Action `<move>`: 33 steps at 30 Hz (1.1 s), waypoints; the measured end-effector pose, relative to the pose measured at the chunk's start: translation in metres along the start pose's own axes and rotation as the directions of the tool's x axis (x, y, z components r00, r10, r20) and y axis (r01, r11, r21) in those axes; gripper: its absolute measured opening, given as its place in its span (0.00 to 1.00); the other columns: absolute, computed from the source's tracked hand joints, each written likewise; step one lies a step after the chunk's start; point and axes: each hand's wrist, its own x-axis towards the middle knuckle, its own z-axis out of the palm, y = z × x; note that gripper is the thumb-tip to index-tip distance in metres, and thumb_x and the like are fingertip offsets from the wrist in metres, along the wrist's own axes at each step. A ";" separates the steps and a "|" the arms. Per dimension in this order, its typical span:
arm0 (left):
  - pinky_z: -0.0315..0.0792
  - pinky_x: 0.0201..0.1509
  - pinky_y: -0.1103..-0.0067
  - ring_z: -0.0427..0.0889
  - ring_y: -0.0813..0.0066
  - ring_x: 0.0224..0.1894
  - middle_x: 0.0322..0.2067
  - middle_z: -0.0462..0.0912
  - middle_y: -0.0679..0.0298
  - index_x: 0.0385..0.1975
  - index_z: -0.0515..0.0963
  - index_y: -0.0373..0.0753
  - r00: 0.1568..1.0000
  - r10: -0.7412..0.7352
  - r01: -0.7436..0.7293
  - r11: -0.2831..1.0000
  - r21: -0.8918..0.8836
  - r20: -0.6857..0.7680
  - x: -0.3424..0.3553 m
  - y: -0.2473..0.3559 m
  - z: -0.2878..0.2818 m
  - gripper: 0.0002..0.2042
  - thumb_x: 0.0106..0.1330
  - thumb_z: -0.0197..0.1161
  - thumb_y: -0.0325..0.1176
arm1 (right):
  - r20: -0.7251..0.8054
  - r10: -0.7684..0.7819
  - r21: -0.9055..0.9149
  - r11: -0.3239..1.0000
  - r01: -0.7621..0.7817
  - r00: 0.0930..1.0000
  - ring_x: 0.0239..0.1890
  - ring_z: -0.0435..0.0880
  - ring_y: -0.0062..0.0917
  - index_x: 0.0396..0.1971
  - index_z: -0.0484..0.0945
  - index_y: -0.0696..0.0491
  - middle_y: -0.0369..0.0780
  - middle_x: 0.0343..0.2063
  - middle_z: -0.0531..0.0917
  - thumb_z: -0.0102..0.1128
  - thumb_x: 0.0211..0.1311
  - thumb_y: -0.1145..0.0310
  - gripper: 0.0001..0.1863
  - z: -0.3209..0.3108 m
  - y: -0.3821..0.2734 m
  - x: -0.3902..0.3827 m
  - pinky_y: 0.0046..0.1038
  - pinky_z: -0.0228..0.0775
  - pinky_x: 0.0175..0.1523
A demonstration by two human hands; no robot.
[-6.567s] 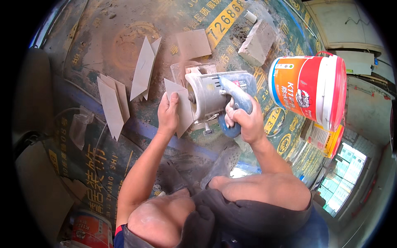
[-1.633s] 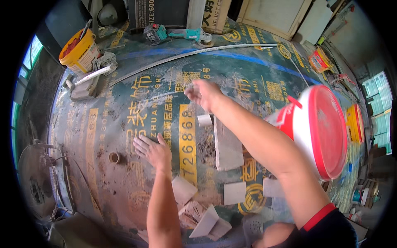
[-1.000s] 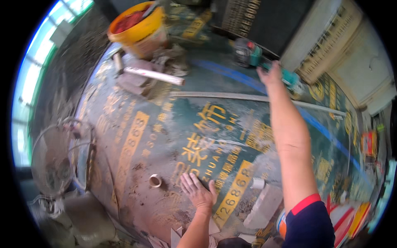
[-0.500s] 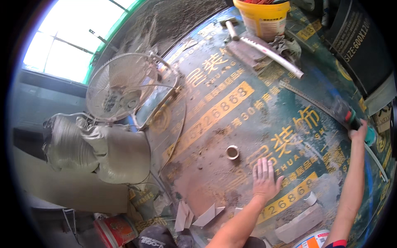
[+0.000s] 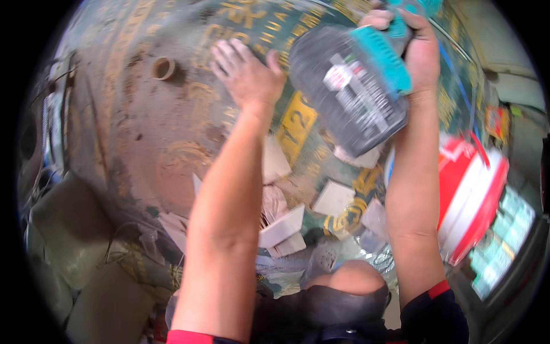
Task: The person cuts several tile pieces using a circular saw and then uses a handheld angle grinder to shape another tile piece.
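In my right hand [image 5: 424,60] is a teal and black cordless power tool [image 5: 381,60], gripped by its handle. Its large black battery pack faces me, and the tool's far end is cut off at the top of the view. My left hand [image 5: 247,74] is open, fingers spread, palm down at the green printed floor sheet [image 5: 303,123]; I cannot tell if it presses on it. Left of that hand, a short pale pipe piece or small cup [image 5: 164,69] lies on the dusty sheet.
Broken pale tile pieces [image 5: 281,226] and a squarish tile offcut [image 5: 334,198] lie close to my knees. To the right stands a red and white bucket [image 5: 464,195], beside a stack of pale teal packs [image 5: 504,235]. Grey bulky shapes [image 5: 71,229] fill the lower left.
The view has swung down and to the right. My right hand has brought the power tool nearer, with its battery pack now facing me. My left hand stays spread.
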 end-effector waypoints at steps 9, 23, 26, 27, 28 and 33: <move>0.63 0.70 0.62 0.71 0.52 0.67 0.62 0.73 0.42 0.65 0.69 0.29 0.936 0.343 -0.264 0.831 -0.489 0.078 -0.015 -0.083 -0.041 0.35 0.67 0.65 0.51 | -0.530 -0.108 -0.445 0.880 -0.167 0.841 0.31 0.82 0.25 0.43 0.77 0.57 0.42 0.33 0.83 0.65 0.56 0.66 0.17 0.075 0.138 -0.243 0.31 0.76 0.41; 0.73 0.50 0.59 0.75 0.44 0.48 0.48 0.71 0.46 0.55 0.67 0.32 0.751 0.521 -0.305 0.819 -0.487 0.406 -0.330 -0.120 -0.193 0.37 0.50 0.78 0.43 | -0.724 -0.309 -0.664 0.555 -0.501 0.617 0.28 0.80 0.22 0.35 0.81 0.59 0.38 0.28 0.83 0.65 0.52 0.66 0.14 0.052 0.256 -0.406 0.27 0.73 0.37; 0.73 0.50 0.60 0.75 0.42 0.48 0.49 0.70 0.45 0.56 0.66 0.32 0.758 0.486 -0.205 0.811 -0.548 0.435 -0.327 -0.145 -0.186 0.36 0.49 0.78 0.37 | -0.699 -0.250 -0.657 0.594 -0.464 0.670 0.27 0.80 0.22 0.36 0.80 0.59 0.38 0.27 0.83 0.65 0.52 0.66 0.14 0.037 0.275 -0.401 0.27 0.73 0.37; 0.73 0.51 0.60 0.75 0.42 0.48 0.49 0.70 0.45 0.56 0.65 0.32 0.748 0.476 -0.185 0.818 -0.544 0.462 -0.326 -0.152 -0.190 0.36 0.50 0.77 0.35 | -0.699 -0.220 -0.645 0.605 -0.467 0.681 0.27 0.80 0.21 0.35 0.80 0.59 0.38 0.27 0.82 0.65 0.52 0.66 0.13 0.038 0.279 -0.402 0.27 0.72 0.36; 0.73 0.51 0.60 0.75 0.41 0.48 0.49 0.70 0.44 0.56 0.65 0.31 0.736 0.474 -0.169 0.819 -0.548 0.482 -0.324 -0.153 -0.195 0.35 0.50 0.76 0.34 | -0.705 -0.225 -0.640 0.611 -0.466 0.672 0.27 0.79 0.21 0.34 0.79 0.59 0.37 0.26 0.82 0.65 0.52 0.67 0.13 0.037 0.281 -0.406 0.27 0.72 0.35; 0.73 0.47 0.61 0.78 0.46 0.44 0.40 0.74 0.46 0.54 0.67 0.30 0.659 0.585 -0.232 0.756 -0.613 0.472 -0.324 -0.179 -0.200 0.33 0.50 0.68 0.41 | -0.731 -0.274 -0.646 0.575 -0.503 0.625 0.24 0.78 0.20 0.32 0.79 0.58 0.37 0.23 0.81 0.68 0.54 0.66 0.12 0.036 0.276 -0.433 0.28 0.70 0.30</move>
